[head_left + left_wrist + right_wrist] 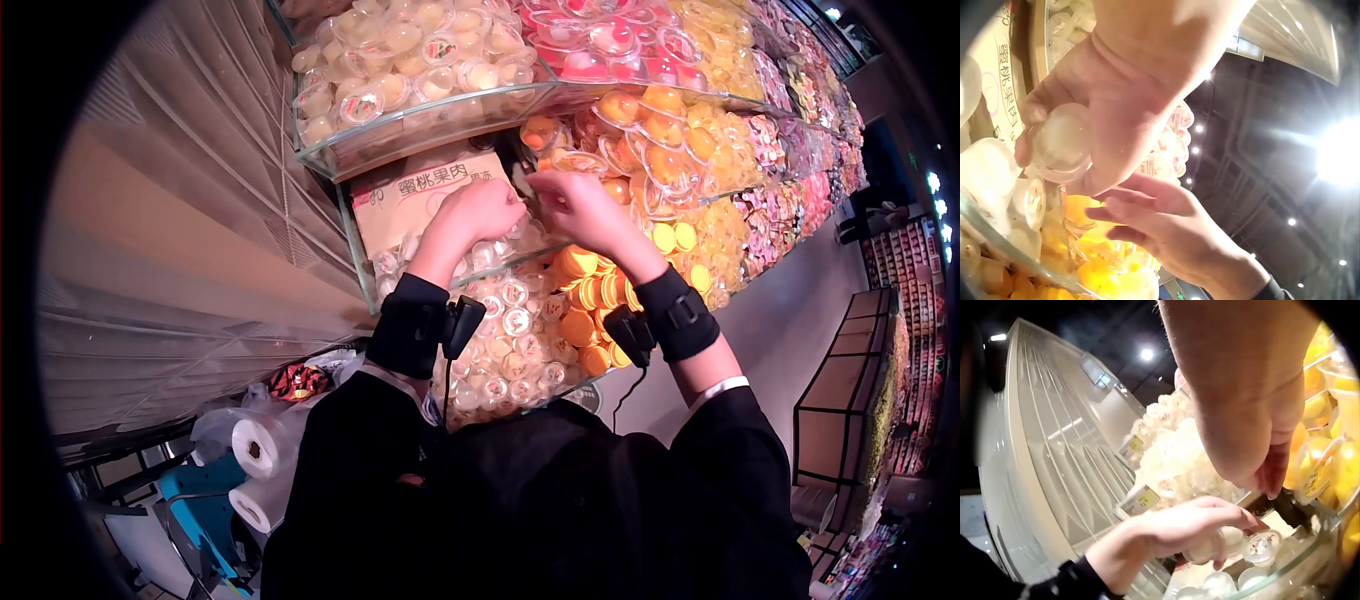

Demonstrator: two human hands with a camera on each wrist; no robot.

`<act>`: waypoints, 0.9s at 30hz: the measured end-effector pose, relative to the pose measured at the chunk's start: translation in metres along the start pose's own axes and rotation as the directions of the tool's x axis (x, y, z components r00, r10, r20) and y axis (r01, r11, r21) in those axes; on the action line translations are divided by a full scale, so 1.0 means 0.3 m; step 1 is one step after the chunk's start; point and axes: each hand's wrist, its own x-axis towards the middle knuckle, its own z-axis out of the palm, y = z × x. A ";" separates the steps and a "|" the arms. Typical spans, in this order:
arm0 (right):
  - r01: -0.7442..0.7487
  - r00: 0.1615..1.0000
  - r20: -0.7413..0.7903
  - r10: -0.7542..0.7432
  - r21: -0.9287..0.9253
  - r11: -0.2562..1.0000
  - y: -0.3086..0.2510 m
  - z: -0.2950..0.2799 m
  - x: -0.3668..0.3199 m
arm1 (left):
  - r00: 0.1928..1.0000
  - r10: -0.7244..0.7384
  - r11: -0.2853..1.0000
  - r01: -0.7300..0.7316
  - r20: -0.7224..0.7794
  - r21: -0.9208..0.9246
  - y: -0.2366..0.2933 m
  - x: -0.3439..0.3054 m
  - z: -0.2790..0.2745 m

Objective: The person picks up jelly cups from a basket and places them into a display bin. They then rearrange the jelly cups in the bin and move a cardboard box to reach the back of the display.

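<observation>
In the head view my left hand [480,212] is over a glass bin of whitish jelly cups. Its fingers curl round one pale, clear-domed jelly cup [1063,142], plain in the left wrist view. Close by on the right, my right hand [585,208] hangs over the bin's edge near the orange jelly cups [668,165]. Its fingers [1138,215] are relaxed and slightly bent, with no item showing between them. Under the left hand lie more whitish jelly cups [1219,582], one with a printed lid [1262,547].
A cardboard sheet [400,212] with handwritten characters lies in the bin. Glass bin walls [420,128] rise between tiers of cups. Yellow-lidded cups [595,290] are heaped at the front right. A pleated pale panel [220,200] stands left, with plastic bag rolls [258,448] below it.
</observation>
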 end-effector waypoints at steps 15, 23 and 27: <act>-0.154 0.894 0.433 0.112 0.063 0.986 -0.026 0.025 0.007 | 0.965 0.109 0.969 -0.050 0.238 -0.240 -0.019 -0.022 -0.054; 0.157 0.957 0.254 -0.141 -0.044 0.987 -0.014 0.033 -0.116 | 0.948 0.187 0.903 -0.063 0.256 -0.426 -0.037 -0.047 -0.066; 0.310 0.939 0.174 -0.298 -0.047 0.949 -0.023 0.032 -0.140 | 0.999 0.038 0.825 -0.022 0.016 -0.564 -0.050 -0.008 -0.040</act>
